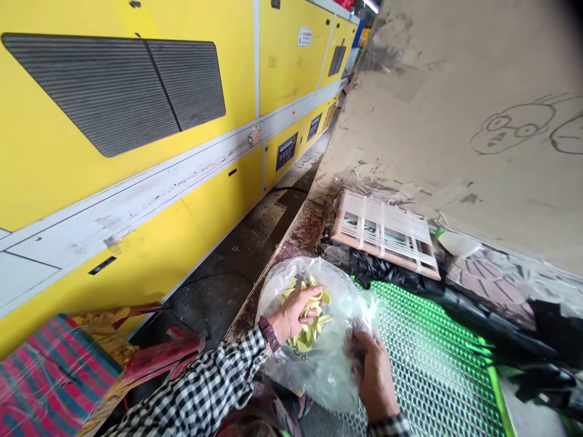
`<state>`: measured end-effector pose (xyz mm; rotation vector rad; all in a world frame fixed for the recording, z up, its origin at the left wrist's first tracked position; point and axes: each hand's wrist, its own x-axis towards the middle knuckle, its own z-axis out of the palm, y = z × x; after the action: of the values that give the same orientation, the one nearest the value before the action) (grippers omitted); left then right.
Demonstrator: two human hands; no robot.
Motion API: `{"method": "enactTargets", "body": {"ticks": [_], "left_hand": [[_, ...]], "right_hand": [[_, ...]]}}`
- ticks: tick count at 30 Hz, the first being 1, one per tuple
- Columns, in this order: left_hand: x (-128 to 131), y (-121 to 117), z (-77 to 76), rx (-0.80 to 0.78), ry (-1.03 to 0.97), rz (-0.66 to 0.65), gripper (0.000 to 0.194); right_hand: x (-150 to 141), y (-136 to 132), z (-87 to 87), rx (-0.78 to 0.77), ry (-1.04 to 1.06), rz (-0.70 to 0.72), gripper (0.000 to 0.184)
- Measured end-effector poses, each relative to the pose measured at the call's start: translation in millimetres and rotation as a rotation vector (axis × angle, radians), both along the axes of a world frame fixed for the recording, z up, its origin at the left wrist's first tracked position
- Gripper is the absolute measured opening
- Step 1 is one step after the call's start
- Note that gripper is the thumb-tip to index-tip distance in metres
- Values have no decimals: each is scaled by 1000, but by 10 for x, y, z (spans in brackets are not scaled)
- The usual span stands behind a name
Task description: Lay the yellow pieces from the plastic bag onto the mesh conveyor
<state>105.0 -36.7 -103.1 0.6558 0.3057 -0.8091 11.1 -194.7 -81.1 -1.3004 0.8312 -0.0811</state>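
A clear plastic bag (319, 379) lies open in front of me, with many thin, pale yellow curved pieces (304, 341) inside; their exact kind is hard to make out. My left hand (294, 312) reaches into the bag's mouth, its fingers curled round some of these pieces. On the bag's right side, my right hand (376, 370) grips the crumpled plastic between thumb and fingers. Some of its fingertips are hidden in the folds.
A green-lit perforated metal mesh (428, 340) lies on the right, edged by black plastic wrapping (455, 303). Behind it sits a white slatted frame (387, 233) against a cardboard sheet (437, 121). A long yellow machine (218, 212) stands left, near a striped cushioned seat (54, 376).
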Motion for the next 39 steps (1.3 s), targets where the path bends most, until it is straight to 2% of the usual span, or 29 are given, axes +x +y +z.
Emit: {"method": "enactTargets", "body": {"ticks": [4,6,11,13,15,17,19,20,22,25,28,31,33,35,37,39], "left_hand": [[-36,0,12,123,-49,-19,46],[-34,4,14,136,-61,-28,47],[-1,27,63,157,-86,34,47],[-22,59,158,166,-138,26,51],[-97,87,317,222,-223,2,55],[-232,77,521,288,-334,-29,54],[-411,1,726,319,-446,-86,50],[-508,-63,812,329,-484,-107,47],[-691,-228,932,361,-522,-114,40],[-906,-507,963,396,-535,-109,36],[-1046,-751,860,401,-508,-103,37],[-1166,-926,702,389,-438,-67,37],[-1260,-1009,603,368,-382,-81,40],[-1364,-1075,528,356,-347,-108,43],[-1468,-1129,482,363,-326,-115,45],[-1558,-1175,457,379,-311,-112,46]], "right_hand": [[-32,2,44,-35,-18,34,36],[-66,-16,67,-67,-38,68,38],[-168,-121,98,-134,-69,127,60],[-220,-176,116,-210,-87,131,72],[-289,-232,168,-373,-120,104,76],[-376,-288,266,-592,-155,78,67],[-470,-340,396,-683,-200,80,51],[-512,-365,460,-648,-209,111,46],[-582,-419,561,-478,-215,206,43],[-661,-541,574,-323,-195,313,42],[-778,-748,387,-327,-187,297,42],[-958,-1027,40,-450,-134,213,44],[-1075,-1237,-237,-563,-62,229,45],[-1152,-1455,-517,-745,-18,247,43],[-1175,-1659,-778,-1027,-65,259,38],[-1160,-1822,-1003,-1297,-163,338,34]]}}
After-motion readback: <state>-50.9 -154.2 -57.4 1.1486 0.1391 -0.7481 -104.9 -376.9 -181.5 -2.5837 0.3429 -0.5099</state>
